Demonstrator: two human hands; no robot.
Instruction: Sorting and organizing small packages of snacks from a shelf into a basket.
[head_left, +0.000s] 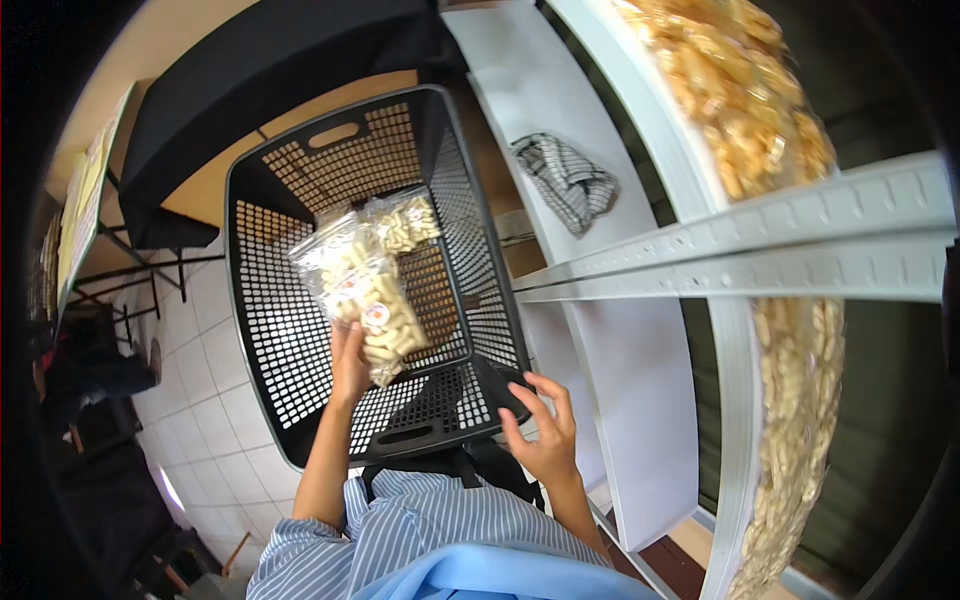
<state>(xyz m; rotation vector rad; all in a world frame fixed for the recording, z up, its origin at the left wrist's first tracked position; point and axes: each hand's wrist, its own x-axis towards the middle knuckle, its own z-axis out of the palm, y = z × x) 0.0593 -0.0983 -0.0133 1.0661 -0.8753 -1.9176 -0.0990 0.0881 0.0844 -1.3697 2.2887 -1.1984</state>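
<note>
My left hand (349, 367) grips a clear plastic bag of pale finger-shaped snacks (390, 322) by its side, inside a black perforated plastic basket (281, 360). The bag bears a round sticker. Part of another bag lies against or behind it; how many are held I cannot tell. A smaller bag of pale snacks (409, 221) lies beyond, towards the basket's far right corner. My right hand (544, 427) is empty, its fingers spread and curved, beside the basket's near right corner.
A grey metal shelving unit (630, 390) stands at the right, with a checked cloth (566, 180) on a lower shelf. Bagged orange-brown snacks (727, 90) and long bagged pale snacks (795, 435) sit on its upper level. A black-draped table (247, 75) is beyond the basket; a person's dark clothing shows at far left.
</note>
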